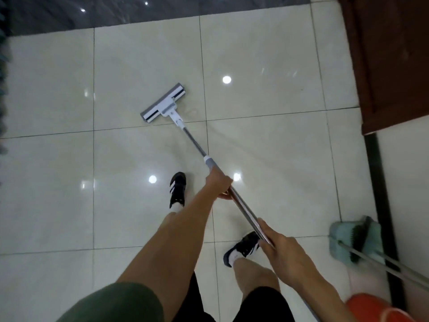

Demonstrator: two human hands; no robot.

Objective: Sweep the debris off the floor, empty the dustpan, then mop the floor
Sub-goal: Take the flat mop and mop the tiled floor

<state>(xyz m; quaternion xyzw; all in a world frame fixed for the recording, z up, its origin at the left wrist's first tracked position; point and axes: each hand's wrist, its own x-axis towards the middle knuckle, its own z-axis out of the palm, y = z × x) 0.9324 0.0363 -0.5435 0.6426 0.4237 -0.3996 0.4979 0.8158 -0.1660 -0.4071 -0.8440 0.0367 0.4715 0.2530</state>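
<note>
Here both hands, left hand (219, 182) and right hand (282, 249), grip the mop (163, 103) handle; no writing is readable.

An indoor room, likely a home: the floor (144, 66) is glossy cream tiles with dark grout lines, mirroring ceiling lights. A dark polished strip (162, 10) borders it at the far side, a brown wooden door (394, 66) stands far right, and a green dustpan with broom (355, 242) leans near right
</note>
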